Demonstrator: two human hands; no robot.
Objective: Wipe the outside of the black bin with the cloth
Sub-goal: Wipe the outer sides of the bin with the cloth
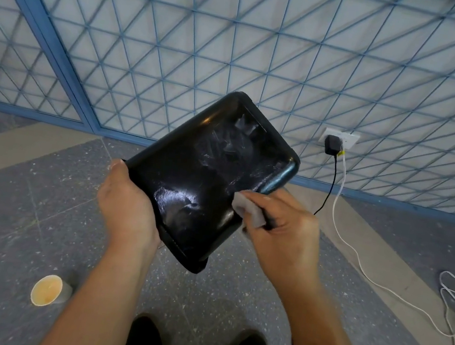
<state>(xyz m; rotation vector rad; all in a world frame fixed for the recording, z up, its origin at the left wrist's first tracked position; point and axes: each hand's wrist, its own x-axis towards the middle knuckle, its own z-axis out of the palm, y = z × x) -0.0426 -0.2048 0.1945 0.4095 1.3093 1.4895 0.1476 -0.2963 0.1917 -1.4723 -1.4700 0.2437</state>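
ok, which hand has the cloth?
The right hand pinches the grey cloth against the black bin; the left hand only holds the bin's edge.

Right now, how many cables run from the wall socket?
2. A black cable drops from the black plug toward the right hand; a white cable beside it trails right across the floor. The coil at far right may be its end.

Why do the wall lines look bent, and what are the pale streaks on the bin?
Head view: wide-angle lens bows the wall grid; streaks on the black bin look like glare; right hand and cloth slightly blurred.
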